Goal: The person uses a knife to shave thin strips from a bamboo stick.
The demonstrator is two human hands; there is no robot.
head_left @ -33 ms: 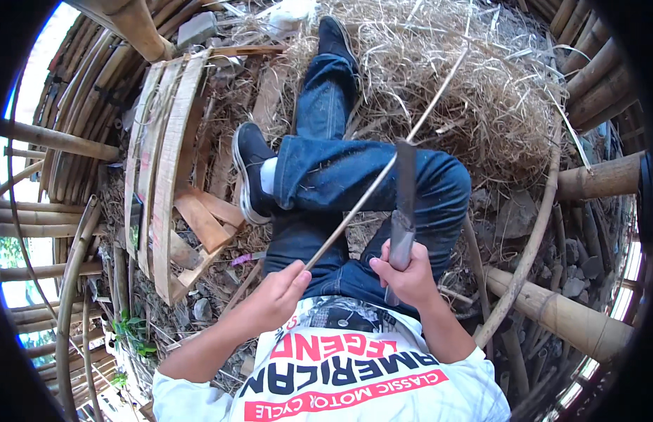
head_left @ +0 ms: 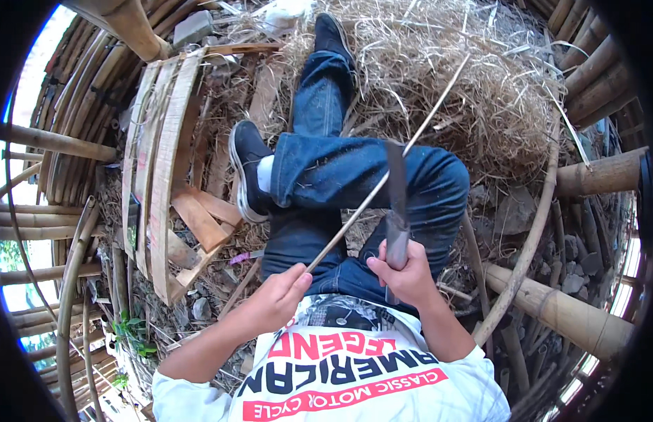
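Note:
My left hand (head_left: 280,295) is closed round the near end of a thin, pale stick (head_left: 360,208), which looks like bamboo. The stick slants up and away to the right, across my jeans, with its far end over the dry shavings. In my right hand (head_left: 408,273) is a knife, my fingers wrapped round its grey handle (head_left: 396,238). Its dark, broad blade (head_left: 397,184) points away from me and crosses the stick above my bent leg. Whether the edge touches the stick, I cannot tell.
Beyond my legs (head_left: 382,172) lies a heap of pale shavings (head_left: 467,105). A wooden pallet (head_left: 168,162) leans at the left, with loose wood blocks (head_left: 200,221) beside it. Thick bamboo poles (head_left: 562,316) stand at the right. Stones and a grey block (head_left: 193,28) lie around.
The blade's tip has tilted a little to the left across the stick. The stick's far end has shifted slightly; both hands are almost where they were.

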